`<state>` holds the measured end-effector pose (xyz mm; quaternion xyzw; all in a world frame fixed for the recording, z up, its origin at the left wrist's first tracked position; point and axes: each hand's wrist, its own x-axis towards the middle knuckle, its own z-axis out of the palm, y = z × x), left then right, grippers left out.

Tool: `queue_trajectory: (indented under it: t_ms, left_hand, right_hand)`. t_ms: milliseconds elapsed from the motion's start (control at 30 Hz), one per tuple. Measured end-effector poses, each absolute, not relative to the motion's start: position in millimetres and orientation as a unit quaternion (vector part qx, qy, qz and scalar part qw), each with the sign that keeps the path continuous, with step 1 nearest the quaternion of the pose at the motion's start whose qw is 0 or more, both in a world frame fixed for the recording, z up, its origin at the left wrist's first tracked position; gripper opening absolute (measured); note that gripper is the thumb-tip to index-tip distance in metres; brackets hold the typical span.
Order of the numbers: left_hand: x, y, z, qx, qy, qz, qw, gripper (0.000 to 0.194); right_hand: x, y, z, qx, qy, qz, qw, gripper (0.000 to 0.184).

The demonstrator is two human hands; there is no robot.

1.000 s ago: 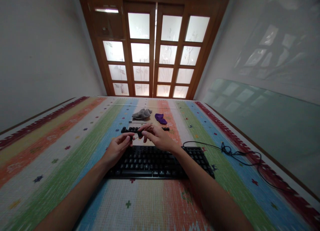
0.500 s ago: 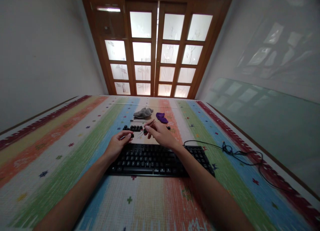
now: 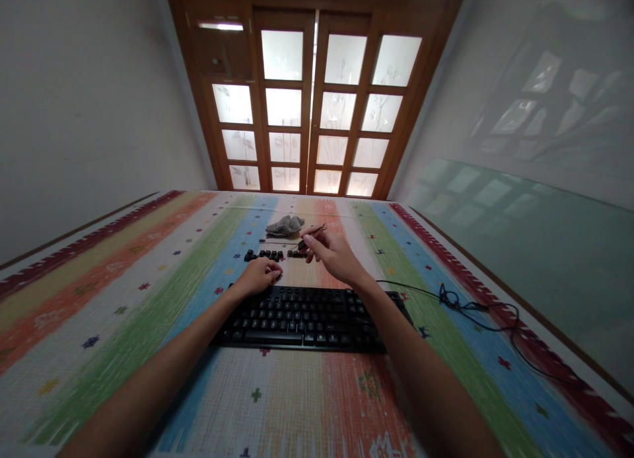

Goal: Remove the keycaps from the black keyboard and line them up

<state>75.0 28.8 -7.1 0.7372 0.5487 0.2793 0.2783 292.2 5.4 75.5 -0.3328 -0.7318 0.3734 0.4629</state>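
Observation:
A black keyboard [image 3: 297, 316] lies in front of me on the striped cloth. My left hand [image 3: 260, 275] is low at its far left edge, fingers curled and pinched; a small dark keycap [image 3: 280, 273] barely shows at the fingertips. Raised beyond the keyboard, my right hand [image 3: 329, 252] grips a keycap puller [image 3: 303, 245] with a dark handle and thin wires. Loose black keycaps [image 3: 265, 254] stand in a row behind my left hand, and several more are partly covered by my right hand.
A crumpled grey cloth [image 3: 285, 226] lies beyond the keycaps, with a thin rod [image 3: 277, 241] in front of it. The keyboard's black cable [image 3: 456, 301] coils to the right. Wooden doors [image 3: 312, 101] with glass panes stand at the far end.
My left hand has moved right and down with the keycap, toward the keyboard's far edge. My right hand, with the keycap puller, has drawn away to the right and now covers the purple cloth.

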Motion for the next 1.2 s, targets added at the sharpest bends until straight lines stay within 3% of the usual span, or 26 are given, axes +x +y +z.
queue_trajectory:
  t_ms: [333, 633, 933, 1200]
  left_hand:
    - [66, 34, -5, 0.744, 0.545, 0.243, 0.299, 0.035]
    - [70, 29, -2, 0.819, 0.516, 0.211, 0.133, 0.029]
    - [70, 24, 0, 0.837, 0.501, 0.184, 0.121, 0.026]
    - [66, 30, -2, 0.876, 0.46, 0.142, 0.039, 0.017]
  right_hand:
    - [299, 3, 84, -0.33, -0.731, 0.383, 0.457, 0.023]
    - [301, 1, 87, -0.316, -0.72, 0.399, 0.472, 0.019]
    - [301, 0, 89, -0.316, -0.723, 0.396, 0.47, 0.021]
    - [303, 0, 90, -0.31, -0.74, 0.377, 0.462, 0.021]
